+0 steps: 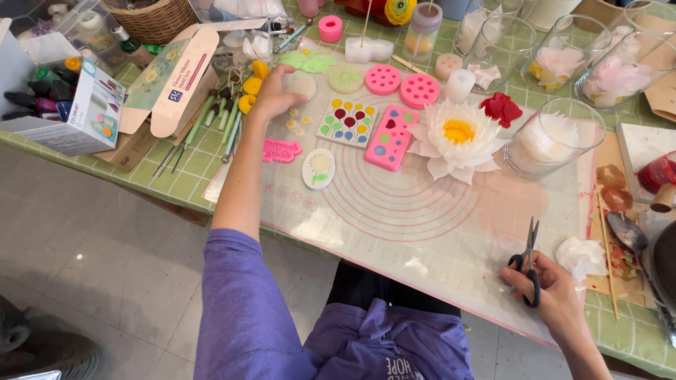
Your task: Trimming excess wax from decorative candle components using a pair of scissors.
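The counter (176,179), under a green checked cloth, carried a wide translucent working mat (422,225) ringed with pink circles, and most of the craft things lay along its far side. The large white flower (454,137) with a yellow centre sat near the middle of the mat's far edge, with a clear glass jar (553,137) just to its right. Left of the flower lay the pink rectangular mould (389,138) and a square white mould (346,121) with coloured pockets, and behind them two round pink moulds (401,84).

The left hand (274,95) stretched far across the mat, its fingers wrapped around a pale round disc (301,84) near the mat's top left corner, so that grip was clamped on the disc. The right hand (553,292) rested at the near right edge of the mat, its grip closed through the black handles of the scissors (528,264), whose blades stood shut and pointed away from the body.

Judging from this, the step in hand was fetching the disc while the scissors waited ready. The next move would call for bringing the disc to the open middle of the mat, within reach of the blades, without brushing the small yellow pieces (253,84) beside it.
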